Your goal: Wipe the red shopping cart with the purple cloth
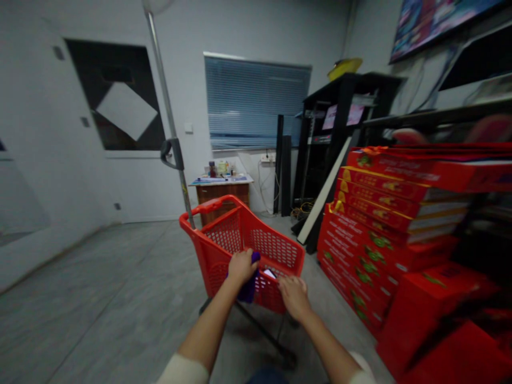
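A red plastic shopping cart (276,246) with perforated sides stands in front of me. My left hand (241,266) is closed on a purple cloth (248,289) at the cart's near rim, and part of the cloth hangs down outside the basket. The fingers of my right hand (294,293) curl over the same rim, at its near right corner. Between my hands, just inside the rim, a small bright, pale object (269,273) shows; I cannot make out its kind. A metal pole (162,77) with a dark grip rises at the cart's left handle end.
Stacked red boxes (356,261) stand close on the right. Behind the cart are a small wooden cabinet (222,198) with bottles on top, a blue blind (258,101) and a black rack (344,101). At left is a white door (148,186); grey concrete floor (132,304) surrounds the cart.
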`<action>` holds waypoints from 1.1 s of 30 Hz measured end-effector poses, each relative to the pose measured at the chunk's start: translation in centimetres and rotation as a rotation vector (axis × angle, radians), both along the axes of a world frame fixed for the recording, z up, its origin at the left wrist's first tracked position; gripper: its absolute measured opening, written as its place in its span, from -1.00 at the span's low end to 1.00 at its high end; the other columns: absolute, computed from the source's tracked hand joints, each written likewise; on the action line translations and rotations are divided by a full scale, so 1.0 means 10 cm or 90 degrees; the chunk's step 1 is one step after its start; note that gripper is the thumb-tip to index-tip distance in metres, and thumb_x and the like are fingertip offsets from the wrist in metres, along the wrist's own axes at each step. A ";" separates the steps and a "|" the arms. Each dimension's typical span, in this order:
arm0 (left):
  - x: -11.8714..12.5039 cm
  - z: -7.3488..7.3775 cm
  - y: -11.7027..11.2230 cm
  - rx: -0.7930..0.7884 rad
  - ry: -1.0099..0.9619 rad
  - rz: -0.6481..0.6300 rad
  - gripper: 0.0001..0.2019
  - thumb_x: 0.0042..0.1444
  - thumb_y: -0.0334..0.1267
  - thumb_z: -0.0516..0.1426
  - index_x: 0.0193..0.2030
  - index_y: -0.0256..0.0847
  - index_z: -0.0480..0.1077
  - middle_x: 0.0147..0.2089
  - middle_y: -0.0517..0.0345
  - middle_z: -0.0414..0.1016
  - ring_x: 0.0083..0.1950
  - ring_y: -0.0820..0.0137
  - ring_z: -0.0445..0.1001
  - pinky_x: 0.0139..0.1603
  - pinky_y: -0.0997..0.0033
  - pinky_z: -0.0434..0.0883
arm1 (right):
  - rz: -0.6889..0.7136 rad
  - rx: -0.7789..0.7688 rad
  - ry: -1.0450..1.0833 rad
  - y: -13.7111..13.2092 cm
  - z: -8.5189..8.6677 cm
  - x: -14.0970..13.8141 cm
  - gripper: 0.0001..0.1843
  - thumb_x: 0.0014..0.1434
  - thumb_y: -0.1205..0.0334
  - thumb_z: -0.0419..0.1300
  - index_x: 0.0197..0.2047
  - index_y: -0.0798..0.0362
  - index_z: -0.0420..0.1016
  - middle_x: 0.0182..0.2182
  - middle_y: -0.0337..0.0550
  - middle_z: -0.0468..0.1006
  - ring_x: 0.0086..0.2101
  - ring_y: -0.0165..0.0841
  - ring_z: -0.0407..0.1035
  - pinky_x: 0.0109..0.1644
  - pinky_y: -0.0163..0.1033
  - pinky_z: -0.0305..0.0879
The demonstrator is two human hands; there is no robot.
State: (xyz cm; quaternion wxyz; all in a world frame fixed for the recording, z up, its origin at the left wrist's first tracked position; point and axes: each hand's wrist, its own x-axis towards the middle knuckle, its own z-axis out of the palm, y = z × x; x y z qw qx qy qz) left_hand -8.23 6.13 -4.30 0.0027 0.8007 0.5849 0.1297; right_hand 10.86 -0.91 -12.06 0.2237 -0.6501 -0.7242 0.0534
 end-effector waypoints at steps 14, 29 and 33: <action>0.09 -0.12 -0.09 0.014 -0.030 -0.018 -0.69 0.26 -0.08 0.05 0.05 -0.17 0.32 -0.02 -0.05 0.52 0.07 0.20 0.46 0.14 0.25 0.26 | -0.020 0.039 -0.017 0.00 -0.10 -0.10 -0.54 0.39 0.22 -0.19 0.12 -0.08 0.47 0.06 -0.10 0.54 0.08 -0.27 0.34 0.28 -0.02 0.03; 0.21 -0.22 -0.28 0.018 -0.022 -0.071 -0.67 0.23 -0.07 0.08 0.06 -0.18 0.33 -0.01 -0.05 0.51 0.10 0.16 0.43 0.19 0.21 0.24 | 0.165 0.032 -0.097 0.06 -0.01 0.29 -0.52 0.37 0.16 -0.10 0.30 -0.18 0.28 0.15 -0.12 0.45 0.19 -0.28 0.24 0.33 0.02 0.01; 0.02 -0.13 -0.10 0.016 -0.027 -0.003 -0.66 0.25 -0.06 0.05 0.07 -0.19 0.33 -0.01 -0.06 0.51 0.07 0.18 0.45 0.15 0.22 0.26 | 0.109 0.044 -0.102 -0.01 0.03 0.17 -0.55 0.34 0.24 -0.06 0.23 -0.11 0.38 0.10 -0.09 0.47 0.15 -0.25 0.26 0.33 -0.03 -0.01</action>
